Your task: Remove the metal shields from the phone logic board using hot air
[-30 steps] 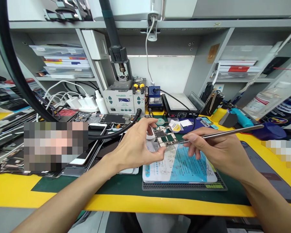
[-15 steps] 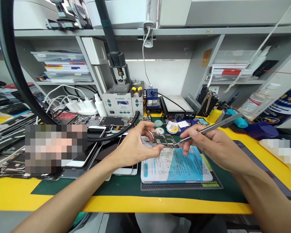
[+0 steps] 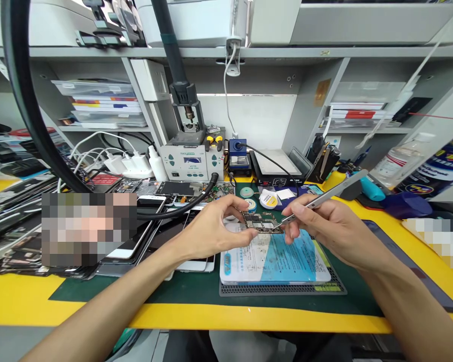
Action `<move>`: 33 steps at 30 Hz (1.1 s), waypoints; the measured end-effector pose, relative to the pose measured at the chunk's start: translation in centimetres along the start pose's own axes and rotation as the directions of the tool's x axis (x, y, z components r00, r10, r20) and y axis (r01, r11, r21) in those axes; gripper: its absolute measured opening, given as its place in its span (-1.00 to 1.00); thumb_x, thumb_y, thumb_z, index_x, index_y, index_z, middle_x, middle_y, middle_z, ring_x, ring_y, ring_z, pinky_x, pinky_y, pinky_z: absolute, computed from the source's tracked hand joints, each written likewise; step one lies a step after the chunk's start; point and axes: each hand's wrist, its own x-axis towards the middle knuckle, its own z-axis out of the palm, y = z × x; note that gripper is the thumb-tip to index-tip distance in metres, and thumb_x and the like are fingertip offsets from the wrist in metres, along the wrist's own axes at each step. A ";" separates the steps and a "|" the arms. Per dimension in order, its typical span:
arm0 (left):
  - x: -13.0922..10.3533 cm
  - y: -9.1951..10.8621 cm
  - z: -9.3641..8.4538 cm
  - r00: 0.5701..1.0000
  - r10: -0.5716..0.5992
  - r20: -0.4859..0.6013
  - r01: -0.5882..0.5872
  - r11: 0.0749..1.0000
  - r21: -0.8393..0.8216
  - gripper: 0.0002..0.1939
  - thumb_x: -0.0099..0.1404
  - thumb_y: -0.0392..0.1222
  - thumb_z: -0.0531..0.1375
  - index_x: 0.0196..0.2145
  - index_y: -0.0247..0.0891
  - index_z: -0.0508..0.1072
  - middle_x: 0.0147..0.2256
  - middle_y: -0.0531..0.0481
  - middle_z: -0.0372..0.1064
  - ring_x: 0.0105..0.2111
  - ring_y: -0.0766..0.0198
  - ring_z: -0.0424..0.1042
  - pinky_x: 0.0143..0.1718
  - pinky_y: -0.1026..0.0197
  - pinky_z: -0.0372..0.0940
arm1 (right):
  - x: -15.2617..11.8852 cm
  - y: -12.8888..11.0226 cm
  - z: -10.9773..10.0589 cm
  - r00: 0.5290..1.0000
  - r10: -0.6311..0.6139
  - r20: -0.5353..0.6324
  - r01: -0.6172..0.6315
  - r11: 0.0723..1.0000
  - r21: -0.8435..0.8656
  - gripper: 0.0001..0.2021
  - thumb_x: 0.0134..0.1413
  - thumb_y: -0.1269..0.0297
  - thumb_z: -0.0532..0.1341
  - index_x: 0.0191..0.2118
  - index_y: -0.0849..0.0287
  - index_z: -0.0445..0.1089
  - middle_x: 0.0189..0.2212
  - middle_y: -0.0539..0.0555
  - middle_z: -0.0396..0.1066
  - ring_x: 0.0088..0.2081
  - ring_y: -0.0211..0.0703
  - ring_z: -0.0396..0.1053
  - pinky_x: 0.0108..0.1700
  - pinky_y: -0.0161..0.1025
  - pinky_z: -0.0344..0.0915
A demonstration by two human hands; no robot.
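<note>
One circuit board (image 3: 262,223) sits pinched between the left fingers (image 3: 235,202); the right fingers (image 3: 301,213) grip tweezers (image 3: 337,191) aimed at it, work seemingly unfinished.

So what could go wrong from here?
Two things, as far as I can judge. The left hand pinches the circuit board between thumb and fingers, above the blue-and-white pad, so a loosened pinch might let it drop. The right hand holds the metal tweezers with their tip at the board, so a slip could scratch it or knock a small part.
</note>
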 end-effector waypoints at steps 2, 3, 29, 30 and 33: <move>0.0 0.1 0.0 1.000 0.006 0.010 -0.006 1.000 0.028 -0.49 0.21 -0.01 0.37 0.04 -0.22 0.37 -0.07 -0.11 0.46 -0.07 0.11 0.49 0.01 0.00 0.39 | 0.0 -0.2 0.0 1.000 -0.004 0.006 0.004 0.999 -0.034 -0.53 0.33 -0.08 0.20 -0.45 0.13 0.61 -0.40 0.12 0.54 -0.35 -0.05 0.49 -0.23 -0.11 0.42; 0.0 0.2 0.0 1.000 0.008 0.012 -0.009 0.999 0.046 -0.47 0.20 -0.01 0.37 0.05 -0.23 0.36 -0.06 -0.12 0.45 -0.06 0.10 0.48 0.01 -0.01 0.39 | -0.1 -0.3 0.1 1.000 -0.007 0.009 0.007 0.999 -0.051 -0.52 0.33 -0.07 0.20 -0.48 0.12 0.61 -0.40 0.12 0.54 -0.32 -0.04 0.49 -0.20 -0.11 0.42; -0.9 0.7 0.8 0.968 0.239 0.078 -0.249 0.866 0.433 -0.32 0.25 -0.08 0.31 0.24 -0.26 0.18 0.16 -0.26 0.31 0.13 -0.04 0.41 0.13 -0.08 0.38 | -1.4 -1.0 1.7 0.979 -0.152 0.133 0.178 0.960 -0.218 -0.77 0.41 0.20 0.17 -0.31 0.06 0.49 -0.40 -0.02 0.51 -0.32 -0.17 0.48 -0.22 -0.25 0.37; -0.9 0.6 0.7 0.965 0.249 0.084 -0.260 0.858 0.443 -0.33 0.26 -0.09 0.31 0.24 -0.25 0.17 0.15 -0.26 0.33 0.12 -0.04 0.42 0.12 -0.08 0.40 | -1.4 -0.9 1.7 0.979 -0.154 0.131 0.180 0.960 -0.216 -0.77 0.41 0.20 0.18 -0.31 0.06 0.49 -0.40 -0.02 0.51 -0.32 -0.17 0.48 -0.23 -0.25 0.37; -0.9 0.5 0.6 0.954 0.286 0.094 -0.295 0.830 0.473 -0.32 0.27 -0.11 0.29 0.26 -0.23 0.15 0.13 -0.24 0.36 0.10 -0.03 0.44 0.09 -0.06 0.42 | -1.4 -0.8 1.7 0.979 -0.160 0.123 0.182 0.964 -0.195 -0.79 0.40 0.22 0.19 -0.31 0.05 0.49 -0.39 -0.03 0.51 -0.32 -0.17 0.48 -0.23 -0.26 0.37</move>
